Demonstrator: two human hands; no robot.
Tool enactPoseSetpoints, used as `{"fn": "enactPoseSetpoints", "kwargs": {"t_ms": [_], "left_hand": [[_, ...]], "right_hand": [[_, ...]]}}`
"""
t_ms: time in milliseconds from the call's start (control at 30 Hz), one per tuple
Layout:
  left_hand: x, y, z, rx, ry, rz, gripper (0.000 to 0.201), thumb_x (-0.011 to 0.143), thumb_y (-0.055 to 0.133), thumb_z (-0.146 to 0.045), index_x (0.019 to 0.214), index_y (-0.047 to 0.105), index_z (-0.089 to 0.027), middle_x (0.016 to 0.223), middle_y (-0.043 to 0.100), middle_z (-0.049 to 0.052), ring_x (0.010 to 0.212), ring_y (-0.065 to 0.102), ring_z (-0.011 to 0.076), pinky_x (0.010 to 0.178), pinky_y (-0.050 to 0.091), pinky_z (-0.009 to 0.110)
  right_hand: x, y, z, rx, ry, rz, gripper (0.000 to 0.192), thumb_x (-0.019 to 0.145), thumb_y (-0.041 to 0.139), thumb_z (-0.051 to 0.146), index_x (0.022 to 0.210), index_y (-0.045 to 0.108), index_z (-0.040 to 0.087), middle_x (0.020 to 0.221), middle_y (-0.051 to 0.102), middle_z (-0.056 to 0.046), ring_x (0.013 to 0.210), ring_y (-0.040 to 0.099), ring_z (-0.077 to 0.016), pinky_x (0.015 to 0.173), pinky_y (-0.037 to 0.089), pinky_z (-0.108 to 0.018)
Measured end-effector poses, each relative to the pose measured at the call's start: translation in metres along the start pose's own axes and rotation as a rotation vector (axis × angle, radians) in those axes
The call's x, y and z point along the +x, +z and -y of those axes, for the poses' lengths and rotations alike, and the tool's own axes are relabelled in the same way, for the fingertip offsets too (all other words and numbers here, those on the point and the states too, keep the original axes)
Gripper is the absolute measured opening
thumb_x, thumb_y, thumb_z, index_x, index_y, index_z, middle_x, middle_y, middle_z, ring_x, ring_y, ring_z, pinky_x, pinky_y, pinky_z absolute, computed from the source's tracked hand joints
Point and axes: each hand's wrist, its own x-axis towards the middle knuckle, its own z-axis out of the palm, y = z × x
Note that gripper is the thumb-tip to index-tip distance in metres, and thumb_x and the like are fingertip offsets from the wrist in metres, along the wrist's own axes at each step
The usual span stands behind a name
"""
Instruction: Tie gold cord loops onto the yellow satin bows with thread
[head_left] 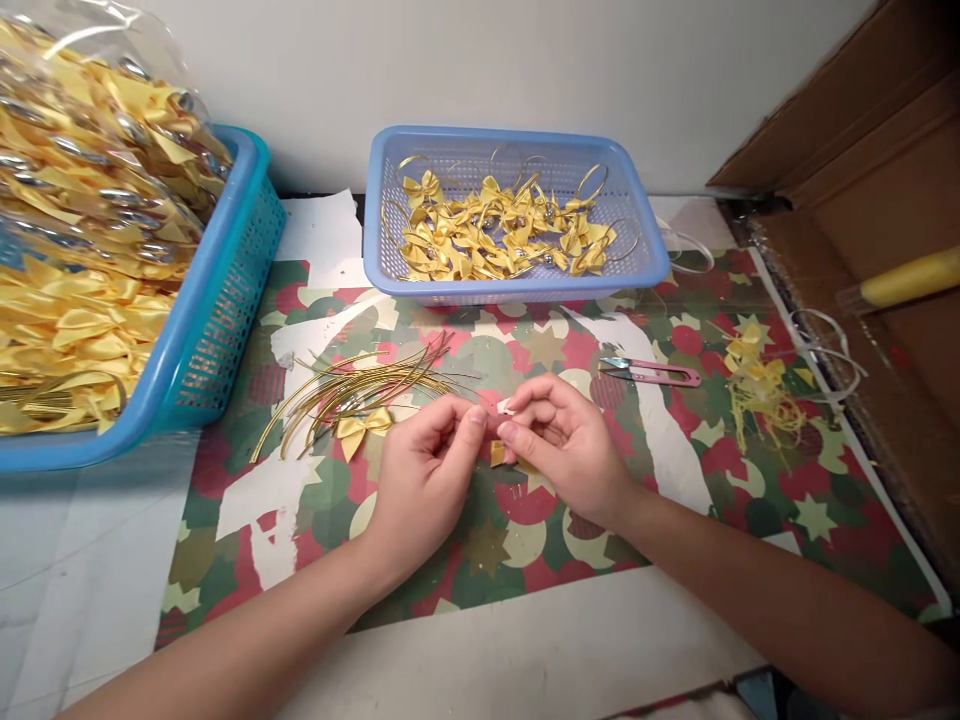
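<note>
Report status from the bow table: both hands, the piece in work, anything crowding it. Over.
Left hand and right hand pinch one small yellow ribbon piece together. Loose bow and gold strands just left, apart. Snips lie right, untouched.

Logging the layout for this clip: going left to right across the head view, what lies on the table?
Large blue basket of bagged yellow bows → gold cords → left hand → right hand → pink snips → yellow scraps → cardboard box.

Both hands, left hand (426, 465) and right hand (564, 440), pinch a small yellow ribbon piece (498, 453) together over the patterned table (525, 540), near gold cords (360, 390), a yellow bow (363, 428) and pink snips (651, 373).
</note>
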Motion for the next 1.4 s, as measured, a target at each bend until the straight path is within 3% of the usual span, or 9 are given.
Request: {"fn": "enactPoseSetpoints", "kwargs": {"t_ms": [633,933,1033,1200,1400], "left_hand": [[-0.0017,0.0010,0.0010,0.022,0.018,-0.010,0.026,0.093,0.051,-0.021,0.068,0.058,-0.018,0.056,0.059,-0.006,0.049,0.045,0.0057,0.045,0.034,0.015],[-0.0036,-0.0003,0.0023,0.032,0.015,-0.005,0.021,0.093,0.054,-0.024,0.076,0.065,-0.018,0.059,0.062,-0.004,0.055,0.052,0.0077,0.051,0.042,0.017],[-0.0044,-0.0010,0.0048,0.009,0.012,-0.006,0.021,0.093,0.055,-0.026,0.078,0.067,-0.018,0.061,0.064,-0.003,0.056,0.055,0.0084,0.053,0.044,0.018],[-0.0043,-0.0025,0.0074,0.031,0.014,-0.003,0.021,0.094,0.054,-0.028,0.083,0.070,-0.019,0.069,0.069,-0.001,0.061,0.058,0.0101,0.057,0.047,0.019],[-0.0041,-0.0041,0.0047,0.151,0.123,0.012,0.023,0.093,0.052,-0.023,0.075,0.066,-0.018,0.062,0.064,-0.002,0.053,0.052,0.0090,0.051,0.041,0.020]], "right_hand": [[-0.0006,0.0006,-0.0003,0.007,-0.005,-0.004,0.010,0.086,0.065,0.021,0.089,0.055,0.021,0.065,0.060,0.007,0.063,0.062,-0.0062,0.066,0.051,-0.019],[-0.0006,0.0005,-0.0018,0.027,-0.007,-0.010,0.010,0.086,0.066,0.022,0.088,0.056,0.022,0.064,0.061,0.007,0.063,0.063,-0.0069,0.066,0.054,-0.020],[0.0007,-0.0004,-0.0033,0.049,-0.011,-0.011,0.009,0.086,0.067,0.024,0.092,0.061,0.022,0.066,0.064,0.006,0.065,0.065,-0.0079,0.067,0.056,-0.022],[0.0049,-0.0035,-0.0068,0.119,0.007,-0.050,0.027,0.081,0.073,0.027,0.107,0.070,0.023,0.072,0.069,0.004,0.071,0.069,-0.0095,0.072,0.060,-0.025],[0.0053,-0.0071,-0.0037,0.103,0.074,-0.020,0.024,0.077,0.076,0.030,0.100,0.076,0.021,0.080,0.075,-0.001,0.075,0.071,-0.0130,0.076,0.063,-0.031]]}}
